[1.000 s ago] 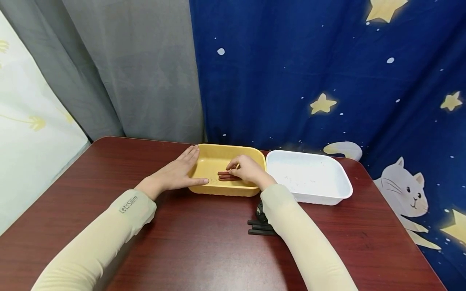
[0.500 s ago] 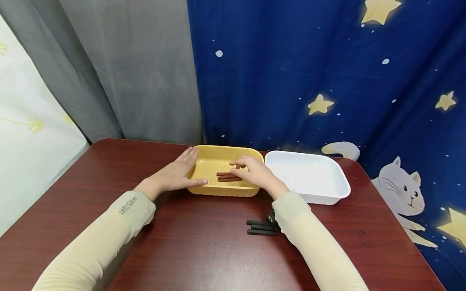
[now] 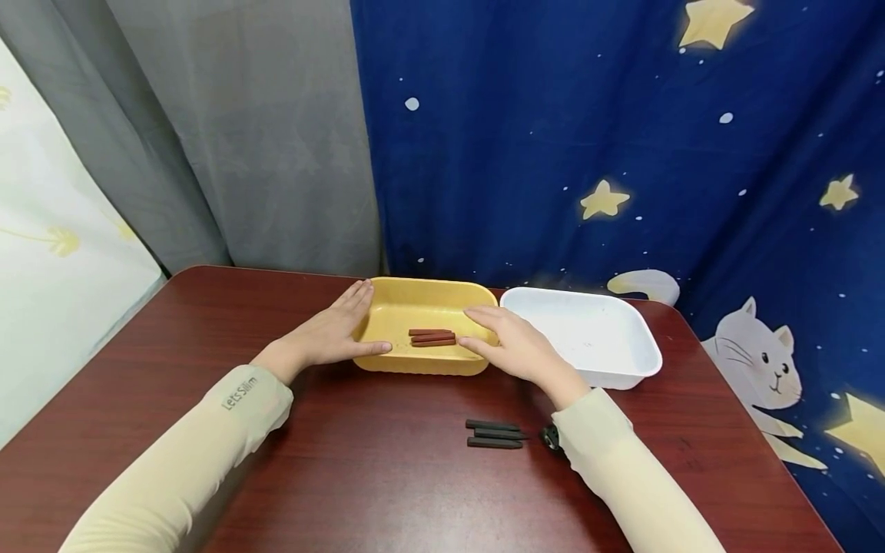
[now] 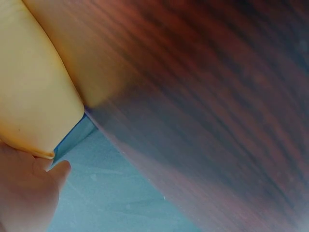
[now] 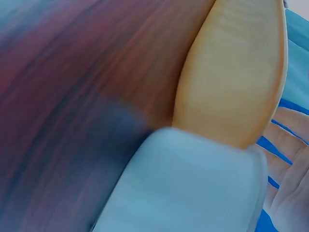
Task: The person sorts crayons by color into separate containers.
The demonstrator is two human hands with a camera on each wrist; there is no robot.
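Three reddish-brown sticks lie side by side on the floor of a yellow plastic tray. My left hand lies along the tray's left end with straight fingers at the rim and the thumb over the front corner. In the left wrist view, the fingertips of that hand meet the yellow rim. My right hand is over the tray's right end, fingers extended, holding nothing. The right wrist view has its spread fingers beyond the tray rims.
A white plastic tray stands against the yellow one on its right. Three black sticks lie on the dark wooden table in front. Curtains hang behind the table's far edge.
My right hand has let go of a reddish-brown stick, now lying with the others, and has drawn back to the right with its fingers opened. The left hand stays at the tray's end.
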